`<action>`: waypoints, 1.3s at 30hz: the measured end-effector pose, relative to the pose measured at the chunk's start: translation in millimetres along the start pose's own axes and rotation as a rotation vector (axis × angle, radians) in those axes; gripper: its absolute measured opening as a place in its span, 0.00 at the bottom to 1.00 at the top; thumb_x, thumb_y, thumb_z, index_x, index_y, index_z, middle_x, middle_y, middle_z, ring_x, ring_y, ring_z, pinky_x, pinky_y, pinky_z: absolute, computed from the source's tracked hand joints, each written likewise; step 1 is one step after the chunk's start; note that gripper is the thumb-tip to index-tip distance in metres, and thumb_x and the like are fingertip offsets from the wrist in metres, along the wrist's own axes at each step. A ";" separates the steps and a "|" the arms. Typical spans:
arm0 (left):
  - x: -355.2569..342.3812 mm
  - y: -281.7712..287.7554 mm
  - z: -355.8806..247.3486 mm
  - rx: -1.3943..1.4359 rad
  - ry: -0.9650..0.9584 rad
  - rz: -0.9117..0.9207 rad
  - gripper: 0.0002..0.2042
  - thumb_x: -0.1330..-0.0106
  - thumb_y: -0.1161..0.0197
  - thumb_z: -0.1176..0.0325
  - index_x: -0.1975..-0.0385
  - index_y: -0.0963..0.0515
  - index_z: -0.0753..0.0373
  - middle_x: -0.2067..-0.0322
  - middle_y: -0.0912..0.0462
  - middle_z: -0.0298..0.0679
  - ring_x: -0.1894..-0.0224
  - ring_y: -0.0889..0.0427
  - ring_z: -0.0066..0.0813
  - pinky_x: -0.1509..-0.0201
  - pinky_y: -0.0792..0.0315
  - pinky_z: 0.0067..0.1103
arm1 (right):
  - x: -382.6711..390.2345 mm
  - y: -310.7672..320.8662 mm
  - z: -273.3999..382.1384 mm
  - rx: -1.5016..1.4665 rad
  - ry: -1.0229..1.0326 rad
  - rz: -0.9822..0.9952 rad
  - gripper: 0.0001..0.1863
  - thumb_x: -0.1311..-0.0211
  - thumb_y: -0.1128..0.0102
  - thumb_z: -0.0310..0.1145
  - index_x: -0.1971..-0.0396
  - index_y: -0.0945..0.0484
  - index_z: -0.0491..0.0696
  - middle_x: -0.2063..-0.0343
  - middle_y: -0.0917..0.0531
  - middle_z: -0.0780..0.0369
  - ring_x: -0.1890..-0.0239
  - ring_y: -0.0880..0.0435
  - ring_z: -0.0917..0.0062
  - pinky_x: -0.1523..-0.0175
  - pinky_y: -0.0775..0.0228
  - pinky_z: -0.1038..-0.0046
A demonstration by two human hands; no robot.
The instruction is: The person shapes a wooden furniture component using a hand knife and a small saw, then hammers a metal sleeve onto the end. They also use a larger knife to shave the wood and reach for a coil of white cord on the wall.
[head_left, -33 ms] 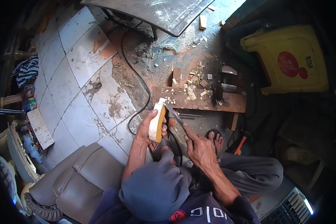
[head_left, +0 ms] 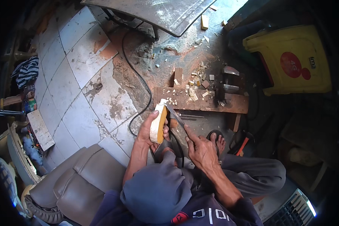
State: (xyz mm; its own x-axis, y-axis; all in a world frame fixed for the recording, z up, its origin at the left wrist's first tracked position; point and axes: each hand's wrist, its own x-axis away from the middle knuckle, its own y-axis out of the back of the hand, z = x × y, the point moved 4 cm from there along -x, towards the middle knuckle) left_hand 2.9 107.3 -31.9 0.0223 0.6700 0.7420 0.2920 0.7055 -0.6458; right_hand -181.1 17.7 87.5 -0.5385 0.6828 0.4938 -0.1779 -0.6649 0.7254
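Note:
My left hand [head_left: 146, 130] is closed around a wooden block [head_left: 157, 124], pale on its top face and yellow-orange along its curved side. The block stands tilted, its narrow end pointing away from me. In my right hand [head_left: 203, 152] is a knife [head_left: 175, 115], the index finger stretched along it; the handle is mostly hidden by the fingers. The blade's far end meets the block near its narrow tip. Just beyond both hands lies a low wooden board [head_left: 164, 94] strewn with wood chips [head_left: 193, 94].
A dark metal-headed tool [head_left: 229, 87] rests on the board's right part. Thin metal rods [head_left: 192, 116] lie before it. A hammer with a red handle [head_left: 242, 146] is by my foot. Around stand a yellow plastic chair [head_left: 301, 64], a table [head_left: 158, 15], a black cable [head_left: 141, 77] and a grey sofa [head_left: 88, 184].

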 end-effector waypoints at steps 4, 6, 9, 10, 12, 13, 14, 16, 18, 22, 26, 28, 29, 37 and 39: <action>-2.2 -3.2 6.0 0.033 0.002 0.008 0.25 0.30 0.37 0.46 0.48 0.27 0.62 0.67 0.22 0.41 0.74 0.20 0.35 0.75 0.24 0.31 | -0.5 -8.5 4.6 0.031 -0.030 -0.022 0.27 0.26 0.42 0.39 0.29 0.28 0.65 0.74 0.16 0.47 0.71 0.14 0.49 0.45 0.28 0.48; -4.2 -10.1 2.9 0.073 -0.001 0.030 0.25 0.30 0.37 0.45 0.49 0.26 0.62 0.68 0.21 0.41 0.74 0.20 0.36 0.75 0.25 0.31 | -1.3 -10.5 12.4 0.021 -0.058 -0.035 0.27 0.27 0.42 0.38 0.29 0.28 0.65 0.73 0.17 0.46 0.71 0.14 0.47 0.50 0.25 0.46; -4.5 -11.0 5.3 0.071 -0.038 0.014 0.24 0.31 0.37 0.45 0.51 0.25 0.61 0.68 0.22 0.41 0.75 0.20 0.37 0.75 0.25 0.31 | -4.2 -20.0 15.5 0.003 -0.086 -0.027 0.26 0.27 0.42 0.37 0.30 0.27 0.65 0.72 0.17 0.44 0.70 0.15 0.43 0.66 0.22 0.47; -6.5 -9.6 7.1 0.069 -0.050 0.010 0.23 0.31 0.37 0.45 0.51 0.25 0.60 0.68 0.22 0.41 0.75 0.21 0.37 0.75 0.25 0.31 | -10.4 -21.3 14.8 -0.010 -0.062 -0.049 0.27 0.28 0.42 0.37 0.30 0.28 0.66 0.72 0.18 0.43 0.70 0.15 0.42 0.66 0.22 0.46; -4.8 -15.1 2.7 0.043 -0.077 -0.020 0.23 0.30 0.37 0.44 0.52 0.25 0.60 0.68 0.23 0.40 0.75 0.20 0.38 0.75 0.25 0.31 | -24.4 -17.0 22.8 -0.036 -0.001 -0.109 0.28 0.29 0.42 0.39 0.29 0.29 0.67 0.72 0.18 0.42 0.71 0.15 0.41 0.66 0.22 0.45; -2.2 -19.3 4.4 0.049 -0.084 -0.021 0.23 0.30 0.37 0.44 0.53 0.25 0.60 0.68 0.23 0.40 0.75 0.20 0.38 0.75 0.25 0.31 | -23.6 -11.7 23.6 -0.038 -0.001 -0.086 0.28 0.28 0.42 0.39 0.29 0.29 0.67 0.71 0.17 0.42 0.69 0.14 0.42 0.65 0.22 0.46; -2.8 -18.1 6.8 0.061 -0.090 -0.025 0.23 0.30 0.38 0.44 0.53 0.25 0.60 0.68 0.23 0.40 0.75 0.20 0.38 0.75 0.25 0.31 | -21.9 -5.7 20.4 -0.038 -0.002 -0.057 0.27 0.27 0.43 0.39 0.29 0.29 0.66 0.70 0.17 0.42 0.68 0.14 0.43 0.63 0.22 0.47; -9.5 -12.0 5.4 0.103 -0.076 0.039 0.24 0.31 0.38 0.42 0.53 0.24 0.59 0.68 0.21 0.40 0.74 0.20 0.39 0.75 0.25 0.32 | -17.3 -1.2 15.9 -0.048 -0.012 -0.021 0.26 0.26 0.44 0.40 0.29 0.29 0.66 0.69 0.16 0.42 0.67 0.14 0.44 0.61 0.22 0.48; -6.3 -9.3 7.0 0.165 -0.053 0.075 0.24 0.31 0.38 0.42 0.53 0.23 0.58 0.69 0.21 0.40 0.74 0.20 0.40 0.74 0.25 0.32 | -1.3 -4.6 11.3 -0.072 -0.044 0.016 0.26 0.26 0.45 0.40 0.29 0.28 0.66 0.68 0.16 0.42 0.66 0.13 0.44 0.60 0.22 0.48; -10.0 -10.4 9.5 0.226 -0.042 0.123 0.24 0.32 0.38 0.41 0.53 0.22 0.57 0.70 0.19 0.38 0.74 0.20 0.41 0.74 0.25 0.32 | -4.9 -8.3 8.7 -0.105 -0.033 -0.006 0.27 0.27 0.43 0.38 0.30 0.28 0.64 0.70 0.16 0.42 0.68 0.14 0.44 0.60 0.22 0.49; -9.8 -6.4 12.4 0.213 -0.061 0.143 0.24 0.28 0.43 0.40 0.49 0.22 0.55 0.69 0.20 0.39 0.72 0.21 0.41 0.72 0.26 0.33 | -21.2 -26.1 18.5 -0.087 -0.028 -0.066 0.26 0.27 0.43 0.39 0.31 0.26 0.65 0.69 0.17 0.40 0.68 0.14 0.41 0.64 0.22 0.45; -8.6 -11.6 13.7 0.231 -0.034 0.149 0.24 0.29 0.43 0.40 0.49 0.22 0.55 0.69 0.20 0.39 0.71 0.21 0.41 0.72 0.26 0.33 | -36.0 -26.8 17.0 -0.141 0.005 -0.125 0.26 0.27 0.43 0.39 0.31 0.26 0.65 0.70 0.17 0.40 0.69 0.14 0.41 0.65 0.22 0.45; -8.7 -8.7 10.5 0.243 -0.030 0.150 0.25 0.29 0.43 0.40 0.49 0.22 0.55 0.70 0.21 0.39 0.71 0.21 0.40 0.72 0.26 0.33 | -34.3 -22.2 19.6 -0.114 0.008 -0.116 0.26 0.27 0.43 0.38 0.31 0.26 0.65 0.71 0.17 0.40 0.69 0.14 0.41 0.64 0.22 0.46; -8.6 -13.2 11.7 0.295 -0.057 0.202 0.26 0.29 0.44 0.40 0.57 0.22 0.63 0.73 0.26 0.38 0.71 0.22 0.38 0.72 0.24 0.30 | -2.4 -6.6 15.5 -0.079 -0.028 0.003 0.27 0.27 0.43 0.39 0.29 0.28 0.66 0.71 0.17 0.40 0.68 0.14 0.41 0.64 0.21 0.46; -9.5 -11.7 12.3 0.305 -0.056 0.212 0.27 0.28 0.45 0.41 0.59 0.23 0.65 0.73 0.26 0.39 0.71 0.22 0.38 0.72 0.24 0.29 | -11.8 -16.6 20.3 -0.046 -0.041 -0.009 0.27 0.27 0.43 0.39 0.30 0.28 0.66 0.70 0.17 0.40 0.69 0.14 0.41 0.65 0.21 0.45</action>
State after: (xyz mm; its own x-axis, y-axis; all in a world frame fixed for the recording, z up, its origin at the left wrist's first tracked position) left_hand -12.4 95.5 -33.6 -0.0031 0.8140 0.5808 -0.0121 0.5808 -0.8140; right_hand -155.1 26.8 79.3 -0.5029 0.6997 0.5074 -0.2204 -0.6714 0.7075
